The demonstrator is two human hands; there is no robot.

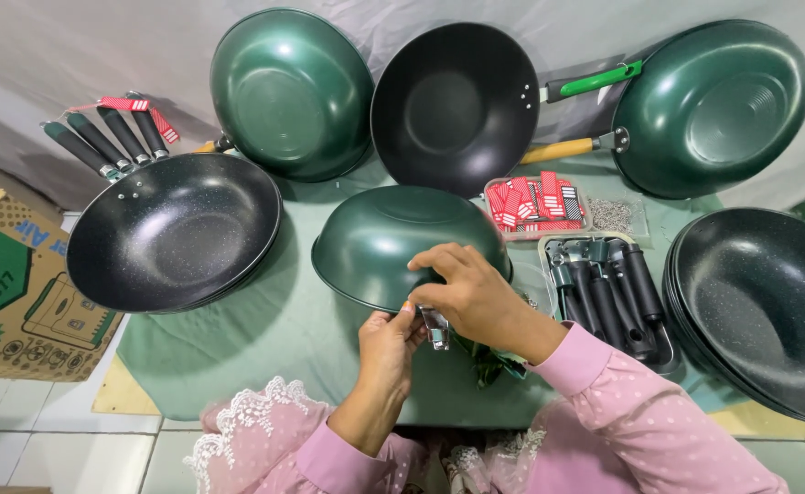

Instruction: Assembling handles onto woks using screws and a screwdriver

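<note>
Around, woks and a handle tray (604, 293) crowd the table; both hands, left (389, 343) and right (471, 293), pinch a metal bracket (436, 327) at the green wok (384, 242) rim.

Both hands close together, left hand (390, 340) pinching upward, right hand (468, 291) curled over, fingers bent.

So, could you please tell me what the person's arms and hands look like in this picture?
Both arms wear long pink sleeves dotted with tiny pale specks. The left sleeve ends in a plain cuff, with white lace trim beside it; the right sleeve is cuffed at the wrist too. The left hand and right hand are bare, with no gloves.
</note>
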